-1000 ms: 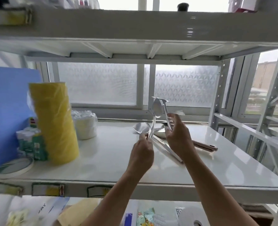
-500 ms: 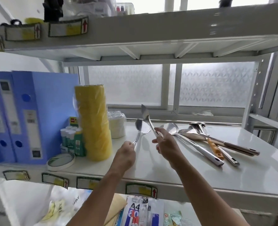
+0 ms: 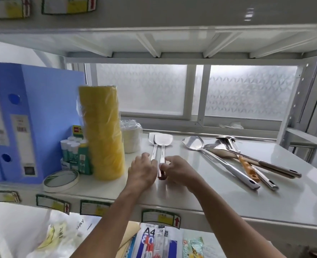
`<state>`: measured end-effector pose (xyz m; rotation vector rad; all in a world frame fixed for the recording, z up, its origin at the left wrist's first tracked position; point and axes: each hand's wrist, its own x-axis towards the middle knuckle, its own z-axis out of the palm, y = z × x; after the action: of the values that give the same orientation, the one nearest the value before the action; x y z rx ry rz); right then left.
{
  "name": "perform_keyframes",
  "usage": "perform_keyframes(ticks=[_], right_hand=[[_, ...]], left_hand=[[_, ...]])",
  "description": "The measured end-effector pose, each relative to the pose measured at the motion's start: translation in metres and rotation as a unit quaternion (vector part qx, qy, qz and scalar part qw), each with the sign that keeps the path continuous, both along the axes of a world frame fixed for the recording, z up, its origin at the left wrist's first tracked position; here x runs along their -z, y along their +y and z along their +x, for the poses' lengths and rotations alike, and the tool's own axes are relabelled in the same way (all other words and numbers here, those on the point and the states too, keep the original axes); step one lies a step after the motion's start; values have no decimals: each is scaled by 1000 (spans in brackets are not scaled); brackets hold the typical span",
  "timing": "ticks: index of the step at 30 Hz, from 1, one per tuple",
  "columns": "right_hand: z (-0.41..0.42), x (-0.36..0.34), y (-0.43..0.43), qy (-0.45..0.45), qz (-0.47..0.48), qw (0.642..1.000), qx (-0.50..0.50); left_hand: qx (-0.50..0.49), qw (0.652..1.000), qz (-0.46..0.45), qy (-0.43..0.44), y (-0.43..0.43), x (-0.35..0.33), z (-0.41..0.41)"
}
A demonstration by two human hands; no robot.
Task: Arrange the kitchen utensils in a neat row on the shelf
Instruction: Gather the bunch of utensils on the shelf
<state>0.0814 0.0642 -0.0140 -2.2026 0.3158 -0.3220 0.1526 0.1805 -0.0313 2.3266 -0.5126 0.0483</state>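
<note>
On your left stand blue binders [image 3: 29,116] and a yellow wrapped roll [image 3: 103,131]. Your left hand [image 3: 142,171] closes on one utensil's handle and your right hand [image 3: 180,170] pinches the other; both utensils [image 3: 159,141] lie flat, side by side, mid-shelf [image 3: 219,198]. Further right, the remaining utensils [image 3: 234,155] lie in an overlapping heap.

A storeroom: metal shelf [image 3: 228,211] with blue binders [image 3: 24,118], tape rolls [image 3: 103,131].
</note>
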Motion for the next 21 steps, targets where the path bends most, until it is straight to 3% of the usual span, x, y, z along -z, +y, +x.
perform_keyframes(ticks=[3,6,8,10,11,16,21], right_hand=[[3,2,-6,19,-91,996,3],[-8,-3,-30,-8,-208,975,80],[-21,-8,-55,8,-350,921,170],[-37,-14,-77,72,-430,870,231],[-44,-16,-90,101,-430,863,244],[-70,-15,-131,151,-319,908,226],[-58,-6,-118,71,-244,953,165]], left_hand=[[32,999,-5,-17,4,1,-2],[110,988,86,-70,6,2,-5],[156,976,124,-88,3,3,-7],[175,971,128,-99,0,7,-6],[177,971,120,-103,-2,10,-5],[160,983,47,-76,-5,15,-6],[106,993,10,-58,0,12,-4]])
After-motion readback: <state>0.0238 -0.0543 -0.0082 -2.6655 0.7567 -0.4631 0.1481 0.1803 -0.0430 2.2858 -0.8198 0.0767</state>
